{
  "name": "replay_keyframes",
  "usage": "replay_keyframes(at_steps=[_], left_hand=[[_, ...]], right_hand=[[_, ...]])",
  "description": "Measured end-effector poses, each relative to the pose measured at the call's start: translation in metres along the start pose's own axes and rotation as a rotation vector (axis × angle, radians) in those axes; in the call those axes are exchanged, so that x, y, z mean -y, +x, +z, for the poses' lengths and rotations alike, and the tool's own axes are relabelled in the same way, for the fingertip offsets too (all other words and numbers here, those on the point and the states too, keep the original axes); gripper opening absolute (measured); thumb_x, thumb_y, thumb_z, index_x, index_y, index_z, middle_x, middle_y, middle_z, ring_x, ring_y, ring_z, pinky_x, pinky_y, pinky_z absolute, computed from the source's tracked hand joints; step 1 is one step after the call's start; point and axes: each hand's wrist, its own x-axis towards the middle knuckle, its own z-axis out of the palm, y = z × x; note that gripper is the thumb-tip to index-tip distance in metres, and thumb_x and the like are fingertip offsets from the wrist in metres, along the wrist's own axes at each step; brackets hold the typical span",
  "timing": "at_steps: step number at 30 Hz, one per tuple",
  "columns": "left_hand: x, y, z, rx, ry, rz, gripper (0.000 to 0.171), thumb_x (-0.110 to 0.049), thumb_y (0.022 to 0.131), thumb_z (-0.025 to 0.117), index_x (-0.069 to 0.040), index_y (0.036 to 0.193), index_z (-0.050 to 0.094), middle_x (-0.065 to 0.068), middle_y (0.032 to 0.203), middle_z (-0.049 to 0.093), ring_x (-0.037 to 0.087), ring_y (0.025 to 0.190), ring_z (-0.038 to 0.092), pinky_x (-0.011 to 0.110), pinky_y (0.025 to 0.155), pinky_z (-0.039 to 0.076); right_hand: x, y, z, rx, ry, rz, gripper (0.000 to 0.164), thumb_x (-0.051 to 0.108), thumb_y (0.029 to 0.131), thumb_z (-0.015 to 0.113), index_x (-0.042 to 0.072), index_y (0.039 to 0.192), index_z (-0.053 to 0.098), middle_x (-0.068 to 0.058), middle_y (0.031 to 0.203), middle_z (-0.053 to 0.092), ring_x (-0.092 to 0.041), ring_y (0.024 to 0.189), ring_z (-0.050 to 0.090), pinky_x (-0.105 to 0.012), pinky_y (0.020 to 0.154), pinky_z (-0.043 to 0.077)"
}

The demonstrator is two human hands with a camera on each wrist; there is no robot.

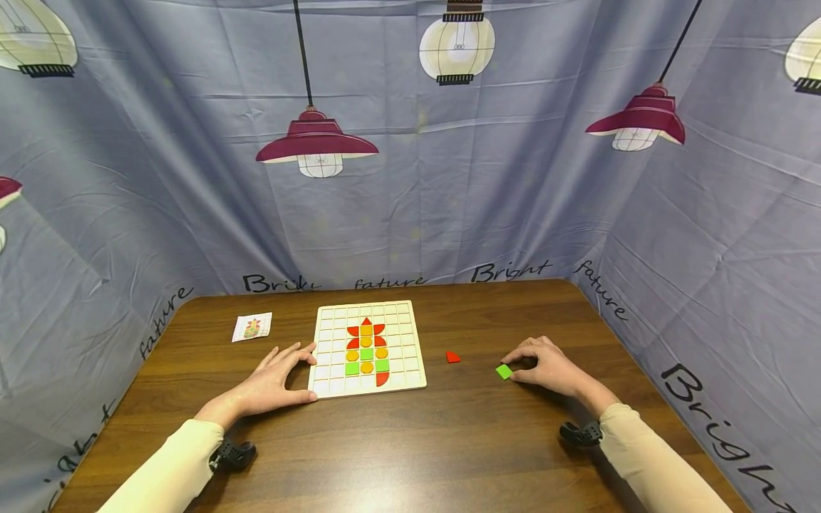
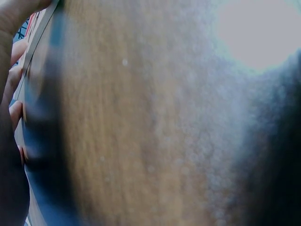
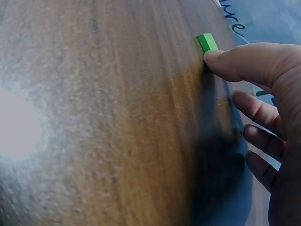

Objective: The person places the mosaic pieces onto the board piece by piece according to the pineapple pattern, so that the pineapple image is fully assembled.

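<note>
A white gridded board (image 1: 403, 324) lies on the table, carrying a figure of red, yellow and green pieces. My left hand (image 1: 272, 382) rests at its left side, fingers spread, thumb by the near left corner and index finger at the edge. In the left wrist view, fingertips (image 2: 15, 110) touch the board's side. Off to the right, my right hand (image 1: 546, 368) pinches a green square tile (image 1: 503, 372) between thumb and index finger, close over the table. The right wrist view has this green tile (image 3: 207, 42) at the thumb tip.
Between the board and my right hand lies a red quarter-round piece (image 1: 452, 357). A small card (image 1: 241, 332) printed with a similar coloured figure is behind my left hand. The brown wooden table (image 1: 410, 456) ends at a grey-blue curtain (image 1: 410, 228) with printed lamps.
</note>
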Motion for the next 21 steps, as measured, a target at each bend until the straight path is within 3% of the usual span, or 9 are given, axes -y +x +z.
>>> replay_keyframes(at_steps=[9,21], left_hand=[[-0.001,-0.0002,-0.0001,0.004,-0.001,0.003,0.059,-0.055,0.084,0.079,-0.02,0.125,0.056,0.01,0.161,0.039,0.043,0.149,0.029,0.067,0.12,0.008],[0.0003,0.0004,0.0012,0.001,0.005,0.001,0.059,-0.056,0.084,0.079,-0.021,0.125,0.056,0.01,0.161,0.039,0.042,0.149,0.029,0.066,0.12,0.008]], right_hand=[[0.001,-0.0014,0.0049,-0.048,-0.008,0.006,0.023,0.04,0.081,0.087,0.036,0.101,0.077,0.015,0.101,0.066,-0.017,0.098,0.05,-0.039,0.083,0.041],[-0.0036,-0.0039,0.0056,-0.052,0.014,0.005,0.03,0.038,0.081,0.087,0.029,0.108,0.079,0.016,0.102,0.066,-0.016,0.099,0.049,-0.036,0.083,0.042]])
